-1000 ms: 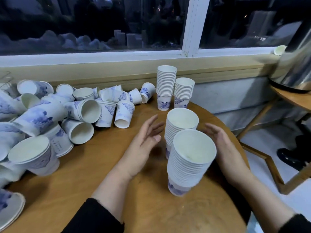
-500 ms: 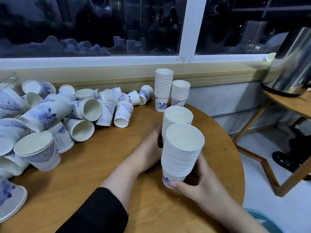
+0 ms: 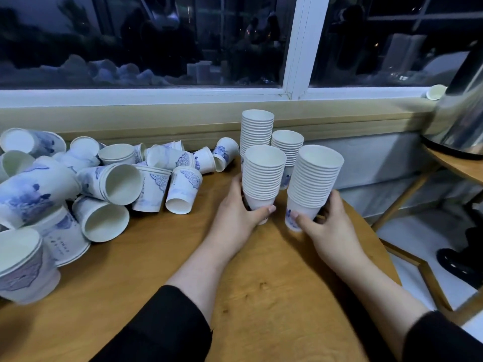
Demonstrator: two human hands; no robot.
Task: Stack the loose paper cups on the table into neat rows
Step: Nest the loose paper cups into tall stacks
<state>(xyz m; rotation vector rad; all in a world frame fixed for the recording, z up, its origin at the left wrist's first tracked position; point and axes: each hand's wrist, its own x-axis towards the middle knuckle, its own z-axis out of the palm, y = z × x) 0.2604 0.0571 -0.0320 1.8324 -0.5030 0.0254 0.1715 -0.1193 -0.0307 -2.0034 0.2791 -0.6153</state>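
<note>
While both black sleeves reach in from the near edge of the round wooden table (image 3: 261,296), the left hand (image 3: 235,215) curls round the base of the left cup stack (image 3: 264,176), thumb across its front, and the right hand (image 3: 324,226) pinches the right cup stack (image 3: 312,178) low down. Behind them two finished stacks (image 3: 257,131) stand at the far edge. Loose cups (image 3: 109,178) lie heaped along the left side.

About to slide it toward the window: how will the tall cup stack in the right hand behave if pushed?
The right stack is tall on a narrow base, so it probably tips if pushed high. The right hand grips its bottom cup; pushing there seems safer. Thin paper likely means it is light and crushable.
</note>
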